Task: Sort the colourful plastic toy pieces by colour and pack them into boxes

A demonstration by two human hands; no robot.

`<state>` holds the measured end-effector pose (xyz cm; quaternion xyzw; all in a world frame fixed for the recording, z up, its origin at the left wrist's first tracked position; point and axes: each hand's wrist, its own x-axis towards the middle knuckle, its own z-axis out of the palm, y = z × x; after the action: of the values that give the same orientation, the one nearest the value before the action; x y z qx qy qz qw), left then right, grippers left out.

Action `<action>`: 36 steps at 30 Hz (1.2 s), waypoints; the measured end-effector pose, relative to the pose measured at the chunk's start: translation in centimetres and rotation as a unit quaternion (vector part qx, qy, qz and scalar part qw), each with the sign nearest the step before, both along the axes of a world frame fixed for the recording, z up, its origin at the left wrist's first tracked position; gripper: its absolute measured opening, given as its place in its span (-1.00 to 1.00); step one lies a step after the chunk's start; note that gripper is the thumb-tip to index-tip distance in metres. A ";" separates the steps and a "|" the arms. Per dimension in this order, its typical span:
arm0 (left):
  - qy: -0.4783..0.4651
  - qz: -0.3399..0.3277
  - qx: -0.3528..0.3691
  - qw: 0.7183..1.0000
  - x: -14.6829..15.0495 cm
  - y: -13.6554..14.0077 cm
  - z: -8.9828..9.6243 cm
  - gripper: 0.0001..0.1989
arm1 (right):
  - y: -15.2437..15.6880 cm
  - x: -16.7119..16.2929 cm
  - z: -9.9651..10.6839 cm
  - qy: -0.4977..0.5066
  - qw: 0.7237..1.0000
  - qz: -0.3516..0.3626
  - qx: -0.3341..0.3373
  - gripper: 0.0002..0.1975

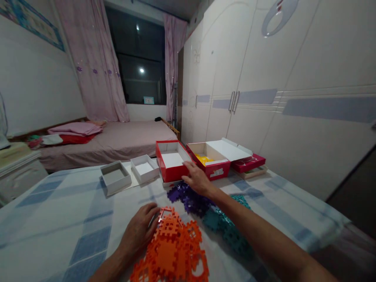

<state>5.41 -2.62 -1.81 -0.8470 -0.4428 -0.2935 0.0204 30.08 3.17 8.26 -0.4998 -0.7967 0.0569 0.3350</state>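
Observation:
My left hand (143,224) rests on the bed-like covered surface, its slightly curved fingers against the side of a heap of orange interlocking plastic tiles (169,252). No piece shows clearly in its grasp. My right hand (197,178) reaches over a purple heap of tiles (190,199), fingers extended and thumb apart, the fingertips at the near right corner of a red box (173,174). That box has a white inside. Teal tiles (236,237) lie partly hidden beneath my right forearm.
A second red box (216,172) with a raised white flap holds yellow pieces (203,159). Beside it lies a magenta lid (249,163). Two small white open boxes (115,175) stand at the left. A bed (132,135) and white wardrobe (264,129) are beyond.

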 end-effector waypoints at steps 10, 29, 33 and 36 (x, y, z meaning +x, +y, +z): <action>-0.009 -0.009 0.030 0.999 -0.6 1.0 -1.2 -0.66 | 5.1 -7.0 0.2 -0.089 0.979 -0.118 -0.141 -0.55; -0.016 -0.005 0.003 1.000 -0.6 0.8 -0.7 -0.66 | -20.0 19.2 0.6 -0.020 0.896 -0.415 0.157 -0.61; -0.004 -0.008 0.010 1.000 -0.8 1.0 -1.0 -0.65 | -23.7 24.5 -2.8 -0.067 0.872 -0.471 0.117 -0.50; -0.003 -0.003 0.012 1.000 -0.9 1.1 -1.2 -0.65 | -24.8 26.7 -4.3 -0.125 0.883 -0.444 0.092 -0.45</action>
<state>4.47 -1.53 -2.97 -0.8470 -0.4369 -0.3014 0.0290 56.79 -21.68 3.92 -0.7710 -0.5284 -0.2343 0.2673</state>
